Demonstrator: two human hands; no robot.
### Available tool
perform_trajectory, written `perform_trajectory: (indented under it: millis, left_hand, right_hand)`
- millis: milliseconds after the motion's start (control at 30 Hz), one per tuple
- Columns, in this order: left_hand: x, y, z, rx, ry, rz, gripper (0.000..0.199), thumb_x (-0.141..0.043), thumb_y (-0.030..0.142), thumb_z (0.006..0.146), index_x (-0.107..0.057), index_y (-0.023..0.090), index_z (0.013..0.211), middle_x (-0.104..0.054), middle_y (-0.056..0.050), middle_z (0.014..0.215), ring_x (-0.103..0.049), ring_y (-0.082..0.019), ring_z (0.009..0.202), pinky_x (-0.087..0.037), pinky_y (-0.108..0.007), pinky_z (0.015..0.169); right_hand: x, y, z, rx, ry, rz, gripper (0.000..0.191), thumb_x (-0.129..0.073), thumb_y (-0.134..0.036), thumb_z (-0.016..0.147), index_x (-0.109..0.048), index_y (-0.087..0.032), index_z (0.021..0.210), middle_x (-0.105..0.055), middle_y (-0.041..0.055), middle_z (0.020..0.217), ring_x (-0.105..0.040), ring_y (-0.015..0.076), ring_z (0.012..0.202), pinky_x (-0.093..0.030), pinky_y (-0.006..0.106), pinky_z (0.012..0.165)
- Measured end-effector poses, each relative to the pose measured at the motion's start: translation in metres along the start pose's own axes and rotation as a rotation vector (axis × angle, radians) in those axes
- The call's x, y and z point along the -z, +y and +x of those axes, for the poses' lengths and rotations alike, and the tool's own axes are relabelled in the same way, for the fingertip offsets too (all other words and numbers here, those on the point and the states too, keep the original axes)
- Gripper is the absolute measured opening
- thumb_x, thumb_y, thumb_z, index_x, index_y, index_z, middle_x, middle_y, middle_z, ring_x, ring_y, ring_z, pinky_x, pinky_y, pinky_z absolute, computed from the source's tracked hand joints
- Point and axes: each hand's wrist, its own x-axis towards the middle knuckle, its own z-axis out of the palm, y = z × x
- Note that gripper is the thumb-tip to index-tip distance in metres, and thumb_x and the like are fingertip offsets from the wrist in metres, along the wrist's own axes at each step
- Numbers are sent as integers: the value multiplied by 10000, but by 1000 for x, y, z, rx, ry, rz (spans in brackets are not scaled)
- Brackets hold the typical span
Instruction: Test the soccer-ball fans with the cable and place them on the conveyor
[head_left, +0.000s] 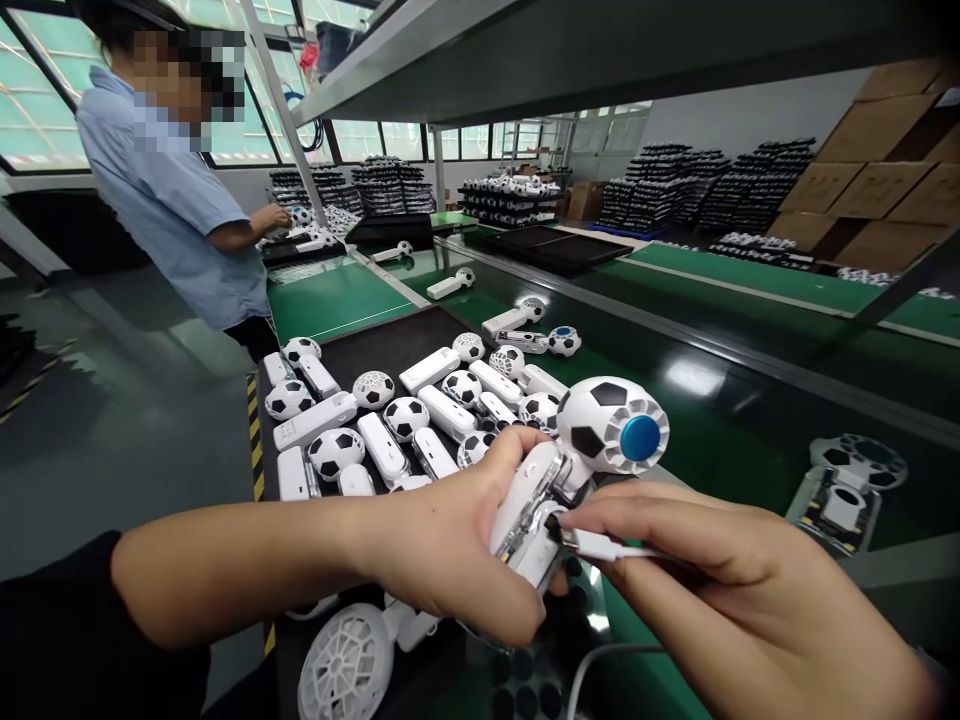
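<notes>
My left hand is wrapped round the white handle of a device with a soccer-ball head, which has a blue round centre and points up and to the right. Between the thumb and fingers of my right hand is a white cable plug. Its metal tip is at the handle's lower side; whether it is inserted cannot be told. Many similar devices lie on a black tray behind my left forearm. A white mesh-fronted head sits below that forearm.
More devices lie on the dark green belt, one with open casing at the right. A person in a blue shirt works at the left. A shelf overhangs the bench. Stacked trays and cartons stand behind.
</notes>
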Motion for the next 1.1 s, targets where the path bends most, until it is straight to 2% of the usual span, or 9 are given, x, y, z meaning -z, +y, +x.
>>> perform_trajectory:
  millis: [133, 333, 500, 567, 667, 733, 867, 1000, 1100]
  left_hand:
    - [-1, -2, 0, -1, 18, 32, 845, -664, 17, 624, -214, 286, 1287, -578, 31, 924, -573, -76, 681, -463, -141, 520]
    - [-4, -5, 1, -12, 25, 83, 832, -635, 14, 619, -201, 289, 1274, -555, 53, 888, -545, -65, 658, -427, -128, 511]
    - [-2, 1, 0, 60, 12, 164, 822, -628, 31, 626, -200, 311, 1269, -530, 64, 868, -518, -58, 604, -401, -133, 485]
    - [-1, 3, -1, 84, -9, 192, 796, -624, 40, 634, -207, 313, 1254, -521, 51, 894, -512, -59, 600, -398, -140, 480]
    - [0, 4, 0, 72, -12, 226, 767, -609, 37, 635, -212, 303, 1236, -504, 45, 899, -486, -60, 601, -391, -144, 472]
    - [-1, 5, 0, 60, -2, 255, 759, -597, 32, 640, -210, 295, 1238, -485, 53, 872, -464, -56, 593, -383, -142, 471]
    - [-3, 3, 0, 47, 48, 307, 786, -589, 36, 653, -185, 292, 1277, -476, 52, 826, -469, -62, 583, -376, -136, 465]
    - [-3, -3, 1, 31, 109, 325, 866, -594, 20, 635, -146, 292, 1325, -466, 64, 769, -421, -51, 511, -341, -127, 412]
    - [-3, -5, 1, -10, 107, 311, 879, -588, 1, 630, -144, 293, 1331, -483, 65, 768, -435, -51, 513, -338, -124, 417]
  right_hand:
    - [2, -1, 2, 19, -48, 26, 305, -529, -163, 845, -773, -344, 863, -771, -14, 940, -727, 160, 817, -599, 191, 689]
    - [5, -2, 1, 7, -150, 83, 350, -509, -117, 854, -754, -365, 892, -758, -45, 940, -710, 125, 824, -576, 175, 721]
    - [6, -1, 1, 3, -208, 70, 395, -523, -67, 828, -744, -374, 942, -743, -70, 906, -701, 123, 818, -564, 184, 710]
    - [4, 0, 0, -17, -171, -9, 344, -519, -74, 828, -722, -344, 892, -734, -71, 869, -690, 127, 780, -547, 200, 679]
    - [-1, -2, -2, -74, -115, -154, 192, -516, -109, 806, -605, -279, 815, -669, -65, 716, -605, 120, 557, -455, 214, 482]
    - [-5, -3, -3, -98, -76, -229, 123, -505, -140, 798, -508, -263, 802, -615, -66, 640, -541, 117, 459, -391, 221, 403]
    - [-12, -7, -3, -107, 34, -315, 96, -476, -177, 789, -435, -263, 780, -602, -51, 601, -545, 133, 422, -373, 225, 366]
    - [-16, -10, -3, -105, 120, -408, 126, -479, -142, 702, -453, -261, 731, -630, -31, 588, -577, 157, 417, -354, 227, 343]
    - [-17, -10, -2, -74, 179, -454, 126, -507, -145, 682, -460, -260, 703, -596, -47, 523, -535, 152, 361, -331, 225, 321]
